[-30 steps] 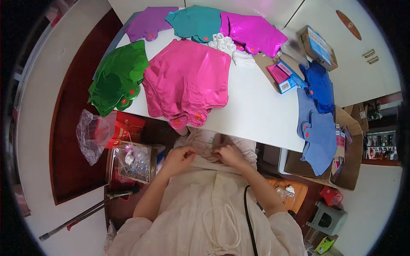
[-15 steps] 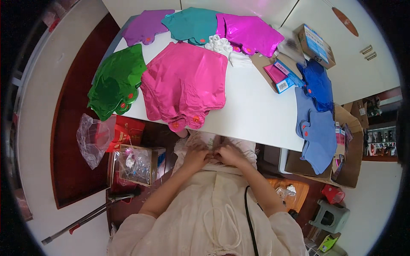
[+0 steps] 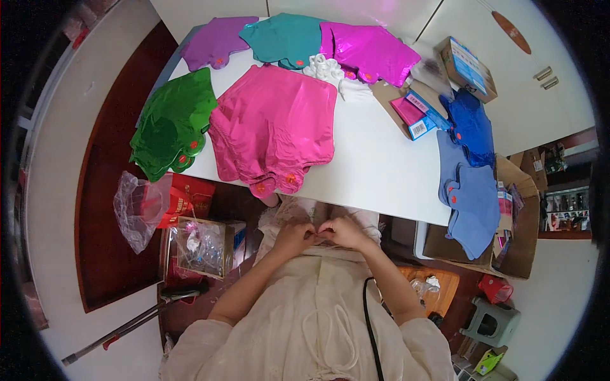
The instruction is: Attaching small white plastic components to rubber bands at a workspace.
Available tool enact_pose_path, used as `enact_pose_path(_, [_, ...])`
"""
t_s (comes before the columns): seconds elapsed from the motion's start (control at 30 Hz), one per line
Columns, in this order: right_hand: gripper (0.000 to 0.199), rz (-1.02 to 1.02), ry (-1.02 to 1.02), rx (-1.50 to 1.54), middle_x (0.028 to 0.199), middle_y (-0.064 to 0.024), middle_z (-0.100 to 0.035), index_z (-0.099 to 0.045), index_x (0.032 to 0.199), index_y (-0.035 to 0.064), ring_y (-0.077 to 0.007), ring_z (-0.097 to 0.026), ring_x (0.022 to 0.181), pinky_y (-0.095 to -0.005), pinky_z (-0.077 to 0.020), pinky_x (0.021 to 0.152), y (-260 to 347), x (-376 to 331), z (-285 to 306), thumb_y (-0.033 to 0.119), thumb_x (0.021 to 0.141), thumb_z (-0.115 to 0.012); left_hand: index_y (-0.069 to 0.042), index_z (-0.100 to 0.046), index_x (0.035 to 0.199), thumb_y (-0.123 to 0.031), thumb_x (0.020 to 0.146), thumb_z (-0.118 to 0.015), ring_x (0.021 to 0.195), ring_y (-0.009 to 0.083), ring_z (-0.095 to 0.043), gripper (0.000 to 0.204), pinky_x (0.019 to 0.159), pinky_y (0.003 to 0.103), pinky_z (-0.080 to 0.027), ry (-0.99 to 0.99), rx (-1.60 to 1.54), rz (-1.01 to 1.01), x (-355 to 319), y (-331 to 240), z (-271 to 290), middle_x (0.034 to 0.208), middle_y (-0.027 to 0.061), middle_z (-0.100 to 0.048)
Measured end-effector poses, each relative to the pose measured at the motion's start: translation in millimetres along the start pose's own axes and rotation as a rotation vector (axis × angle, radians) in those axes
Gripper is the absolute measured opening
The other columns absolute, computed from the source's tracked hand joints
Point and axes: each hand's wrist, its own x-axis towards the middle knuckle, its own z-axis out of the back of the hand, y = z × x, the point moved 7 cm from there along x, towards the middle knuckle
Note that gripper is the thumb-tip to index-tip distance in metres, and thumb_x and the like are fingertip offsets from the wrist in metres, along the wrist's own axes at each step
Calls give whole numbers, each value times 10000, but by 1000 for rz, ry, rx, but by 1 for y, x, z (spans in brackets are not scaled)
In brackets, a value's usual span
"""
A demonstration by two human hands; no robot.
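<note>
Low over my lap, my left hand [image 3: 296, 239] and my right hand [image 3: 344, 233] meet with their fingertips pinched together. Both hands are closed; anything between the fingers is too small or hidden to make out. Just beyond them, at the table's near edge, lies a stack of flat pink foil pieces [image 3: 279, 114], like deflated balloons, with rounded lobes and small red-orange marks. A stack of green foil pieces [image 3: 171, 120] sits to its left. Neither hand touches the stacks or the white table [image 3: 375, 165].
Purple [image 3: 219, 43], teal [image 3: 286, 38] and magenta [image 3: 375, 54] foil stacks line the back, near white rolled bundles [image 3: 324, 68]. Blue pieces [image 3: 473, 203] hang at the right edge beside a cardboard box [image 3: 524, 247]. Below left stand a red bag [image 3: 187, 198] and a clear-wrapped box [image 3: 203, 244].
My hands have shifted slightly; the right hand's fingers are now raised and curled more, with the fingertips of both hands meeting more visibly. The stacks lie as before.
</note>
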Motion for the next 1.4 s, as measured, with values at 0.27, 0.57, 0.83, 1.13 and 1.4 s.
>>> enact_pose_path(0.27, [180, -7, -37, 56, 788, -149, -625, -653, 876, 85, -292, -608, 699, -366, -470, 652, 6, -3, 9, 178, 735, -591, -76, -629, 751, -170, 674, -642, 723, 271, -567, 122, 705, 382, -444, 77, -74, 110, -2, 10, -6, 698, 73, -617])
enact_pose_path(0.57, [219, -52, 20, 46, 788, -146, -630, -643, 892, 67, -266, -616, 703, -347, -476, 669, 6, -5, 8, 179, 710, -593, -51, -627, 822, -214, 729, -628, 659, 198, -595, 188, 619, 313, -460, 111, -140, 97, -2, 17, -9, 732, 97, -630])
enact_pose_path(0.83, [202, -19, -107, 60, 771, -124, -635, -642, 877, 81, -281, -617, 694, -354, -485, 656, 4, -5, 11, 186, 711, -595, -41, -636, 774, -149, 689, -629, 642, 216, -593, 138, 619, 325, -467, 88, -290, 143, 0, 16, -11, 702, 98, -624])
enact_pose_path(1.13, [177, 30, -242, 71, 709, -126, -616, -584, 879, 64, -286, -610, 652, -350, -479, 602, 40, -20, 36, 158, 729, -577, -127, -667, 820, -241, 683, -649, 816, 248, -579, 180, 709, 384, -453, 134, 11, 87, -3, 16, -13, 766, 85, -624])
enact_pose_path(1.4, [151, 199, -184, 324, 686, -77, -550, -504, 914, 30, -139, -518, 588, -267, -406, 535, 102, -39, 74, 36, 763, -489, -47, -637, 802, -227, 722, -666, 828, 279, -554, 199, 716, 345, -425, 142, -306, -218, 2, -54, 58, 812, 114, -594])
